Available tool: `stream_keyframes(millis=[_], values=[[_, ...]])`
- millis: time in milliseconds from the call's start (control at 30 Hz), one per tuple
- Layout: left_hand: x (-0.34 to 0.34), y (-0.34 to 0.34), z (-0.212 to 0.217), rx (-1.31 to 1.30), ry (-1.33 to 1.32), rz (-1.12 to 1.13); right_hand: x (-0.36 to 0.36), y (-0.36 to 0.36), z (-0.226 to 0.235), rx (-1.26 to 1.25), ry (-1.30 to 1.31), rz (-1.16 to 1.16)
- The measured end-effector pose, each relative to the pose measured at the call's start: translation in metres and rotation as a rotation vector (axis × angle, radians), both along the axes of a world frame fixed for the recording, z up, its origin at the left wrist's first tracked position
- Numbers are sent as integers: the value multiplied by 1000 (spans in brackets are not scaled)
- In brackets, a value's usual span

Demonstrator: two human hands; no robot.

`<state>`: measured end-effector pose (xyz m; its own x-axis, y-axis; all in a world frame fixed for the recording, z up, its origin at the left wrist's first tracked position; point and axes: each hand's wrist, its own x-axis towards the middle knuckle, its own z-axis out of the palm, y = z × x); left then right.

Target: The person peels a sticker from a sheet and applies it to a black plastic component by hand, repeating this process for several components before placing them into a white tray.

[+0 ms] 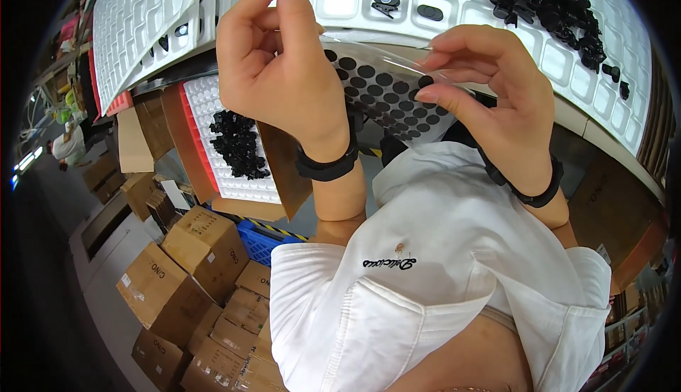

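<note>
My right hand (507, 91) pinches the edge of a clear plastic sheet of black round stickers (390, 91), which hangs tilted in front of my body. My left hand (280, 66) is raised at the sheet's left end, thumb and index fingertip pressed together; whatever is between them is too small or hidden to make out. Beyond the hands lies a white compartment tray (337, 1). One compartment holds a small black clip (385, 3), and the one beside it a black oval piece (430, 13). A heap of black clips (546, 6) covers the tray's right part.
More white trays (145, 23) lean stacked at the far left. Below them, an open cardboard box (291, 172) holds a white tray with a pile of black clips (239, 144). Several closed cartons (206, 243) and a blue plastic crate (259, 242) stand on the floor at left.
</note>
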<state>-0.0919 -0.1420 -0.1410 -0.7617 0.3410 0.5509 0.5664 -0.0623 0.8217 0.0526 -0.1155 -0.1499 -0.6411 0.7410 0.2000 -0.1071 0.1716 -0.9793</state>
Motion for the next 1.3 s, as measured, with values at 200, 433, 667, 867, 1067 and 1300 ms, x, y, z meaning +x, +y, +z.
stream_keyframes(millis=[200,433,667,867,1067,1300], values=[[-2,0,-1,9,-14,-17,-2,-2,-7,141,4,-38],[-6,-2,-2,14,0,-37,-3,-5,-16,318,34,-103],[-7,-1,-4,-2,-15,-89,-3,-4,-17,186,94,-123],[-7,0,-5,-48,-10,-51,-3,-2,-6,-6,25,-50],[-5,-1,-6,-90,-2,-34,-3,-4,-3,49,-50,-62],[-7,0,-6,-98,-28,-71,-4,-2,-6,187,-60,-105]])
